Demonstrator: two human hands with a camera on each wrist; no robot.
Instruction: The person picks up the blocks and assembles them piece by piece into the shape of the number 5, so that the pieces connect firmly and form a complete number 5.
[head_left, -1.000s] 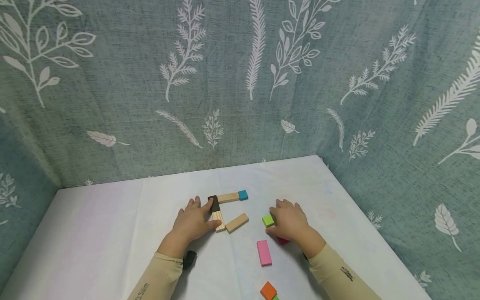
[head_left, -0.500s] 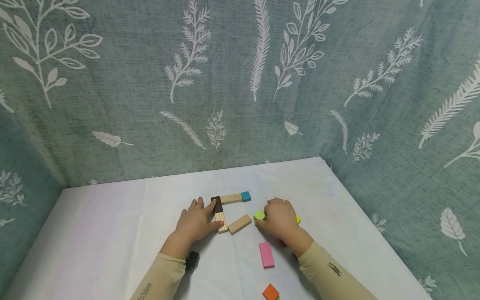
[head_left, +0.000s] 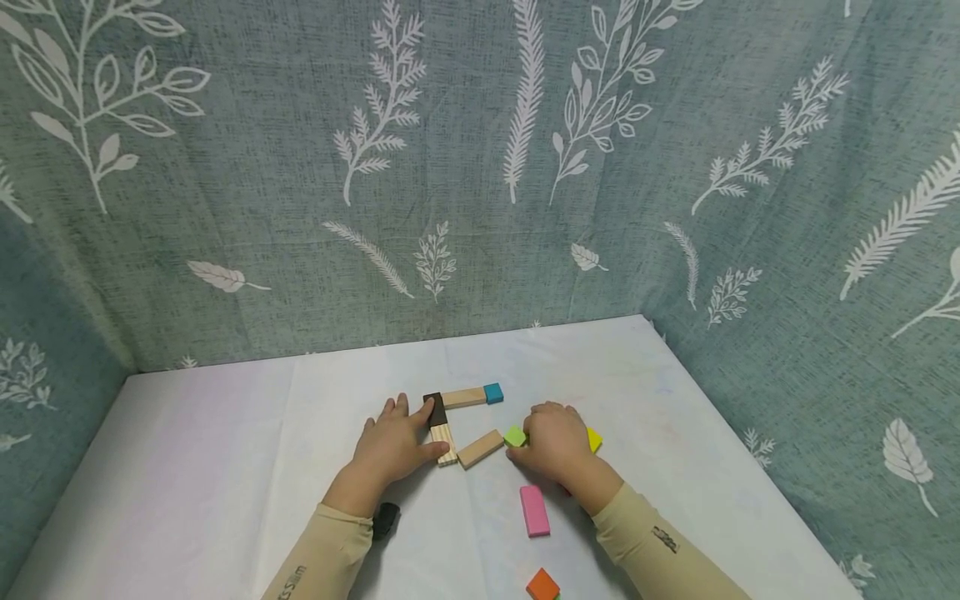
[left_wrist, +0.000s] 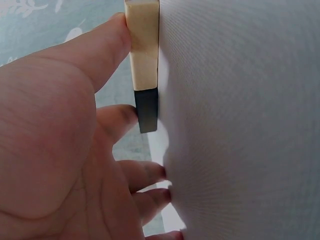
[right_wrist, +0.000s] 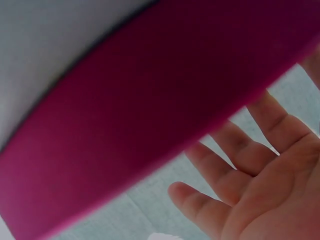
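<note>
In the head view, my left hand rests beside a black block and a striped pale wooden block set end to end. Its index finger touches the black one and its thumb the pale one, both fingers fairly straight. My right hand pinches a small lime green block between thumb and fingers, at the right end of a slanted wooden block. That block's other end meets the striped one. Another wooden block runs from the black block to a blue block.
A yellow block shows beyond my right hand. A magenta block fills much of the right wrist view. Nearer lie a pink block and an orange block. A black object sits by my left wrist. Patterned curtain surrounds the table.
My right hand has moved left with the green block, bringing it up to the slanted wooden block's end and uncovering the yellow block. My left hand stays put; the view shifts slightly.
</note>
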